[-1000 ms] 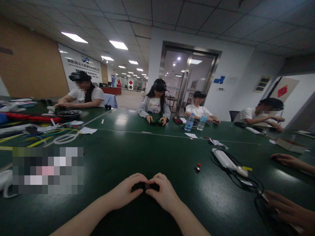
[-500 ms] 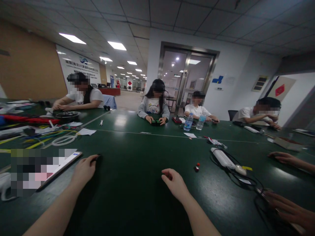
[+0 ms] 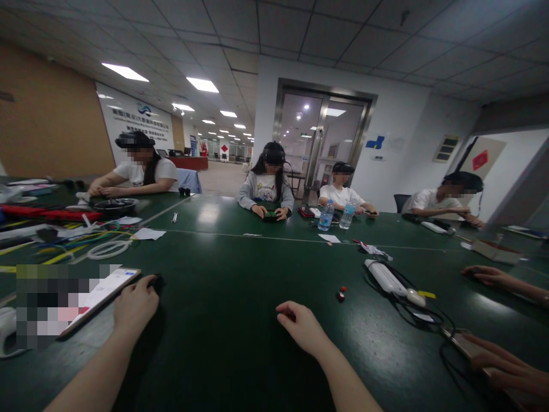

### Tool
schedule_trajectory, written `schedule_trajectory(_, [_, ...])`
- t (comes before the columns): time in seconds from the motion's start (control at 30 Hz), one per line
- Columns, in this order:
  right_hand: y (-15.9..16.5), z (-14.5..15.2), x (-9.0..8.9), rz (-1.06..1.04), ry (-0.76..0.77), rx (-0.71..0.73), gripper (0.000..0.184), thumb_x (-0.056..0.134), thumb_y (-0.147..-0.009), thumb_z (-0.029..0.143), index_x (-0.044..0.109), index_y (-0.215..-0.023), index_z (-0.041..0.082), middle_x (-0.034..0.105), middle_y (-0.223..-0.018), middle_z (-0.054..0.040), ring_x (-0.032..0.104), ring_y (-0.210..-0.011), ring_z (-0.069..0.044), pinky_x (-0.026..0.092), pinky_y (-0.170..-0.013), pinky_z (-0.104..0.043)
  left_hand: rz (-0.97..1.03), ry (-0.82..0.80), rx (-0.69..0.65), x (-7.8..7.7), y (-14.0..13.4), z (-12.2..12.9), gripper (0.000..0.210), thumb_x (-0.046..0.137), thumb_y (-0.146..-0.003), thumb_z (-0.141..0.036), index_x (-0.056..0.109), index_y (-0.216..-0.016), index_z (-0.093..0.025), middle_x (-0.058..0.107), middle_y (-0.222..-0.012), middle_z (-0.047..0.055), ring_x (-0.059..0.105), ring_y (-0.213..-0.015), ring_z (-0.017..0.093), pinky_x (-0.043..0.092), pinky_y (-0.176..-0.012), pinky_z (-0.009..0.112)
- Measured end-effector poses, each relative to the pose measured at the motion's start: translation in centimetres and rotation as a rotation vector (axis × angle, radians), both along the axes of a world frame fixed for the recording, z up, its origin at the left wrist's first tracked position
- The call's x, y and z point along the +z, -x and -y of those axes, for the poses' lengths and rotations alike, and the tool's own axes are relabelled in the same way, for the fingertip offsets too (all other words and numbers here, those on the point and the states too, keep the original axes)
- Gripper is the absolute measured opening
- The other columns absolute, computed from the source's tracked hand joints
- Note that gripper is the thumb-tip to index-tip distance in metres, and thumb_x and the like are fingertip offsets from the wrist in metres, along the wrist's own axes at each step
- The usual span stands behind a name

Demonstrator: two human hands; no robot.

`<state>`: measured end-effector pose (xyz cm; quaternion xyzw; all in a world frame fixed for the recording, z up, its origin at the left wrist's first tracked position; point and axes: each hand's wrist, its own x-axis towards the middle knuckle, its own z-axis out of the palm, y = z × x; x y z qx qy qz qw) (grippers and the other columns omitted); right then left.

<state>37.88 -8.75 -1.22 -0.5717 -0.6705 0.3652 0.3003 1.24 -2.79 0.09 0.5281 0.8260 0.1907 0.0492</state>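
My left hand (image 3: 136, 304) is closed around a small black object (image 3: 159, 282), whose kind I cannot make out. This hand lies on the green table (image 3: 223, 343), right beside a tablet (image 3: 109, 290) with a lit screen, partly blurred out. My right hand (image 3: 303, 327) rests on the tabletop with its fingers loosely curled. A gap shows between thumb and forefinger, and nothing is seen in it. To its right sits a tiny red and silver item (image 3: 341, 294).
A white power strip (image 3: 384, 277) with black cable lies at right, near another person's hands (image 3: 493, 276). Two water bottles (image 3: 326, 216) stand toward the far side. Tangled cables (image 3: 107, 249) and papers (image 3: 148, 234) cover the left. Several people sit around the table.
My left hand has slid left, toward the tablet, with the black object in it. The right hand has hardly moved. Across the table, a person has brought dark items together.
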Motion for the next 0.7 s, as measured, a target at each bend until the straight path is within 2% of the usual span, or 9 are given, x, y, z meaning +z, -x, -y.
schedule_trajectory(0.43, [0.04, -0.17, -0.31, -0.020, -0.003, -0.002, 0.025, 0.051, -0.076, 0.035, 0.060, -0.097, 0.024, 0.061, -0.091, -0.0003, 0.058, -0.081, -0.016, 0.043, -0.070, -0.029, -0.016, 0.020, 0.008, 0.20, -0.11, 0.02, 0.048, 0.020, -0.085, -0.031, 0.040, -0.123, -0.011, 0.051, -0.112, 0.019, 0.050, -0.103, 0.032, 0.039, -0.082, 0.038])
schedule_trajectory(0.7, [0.15, 0.15, 0.31, -0.006, 0.025, -0.018, 0.025, 0.051, -0.076, 0.034, 0.060, -0.098, 0.026, 0.061, -0.092, 0.0000, 0.057, -0.083, -0.016, 0.044, -0.071, -0.029, 0.004, 0.032, 0.004, 0.30, -0.02, 0.06, 0.047, 0.021, -0.084, -0.031, 0.044, -0.123, -0.017, 0.051, -0.113, 0.014, 0.049, -0.103, 0.031, 0.040, -0.081, 0.037])
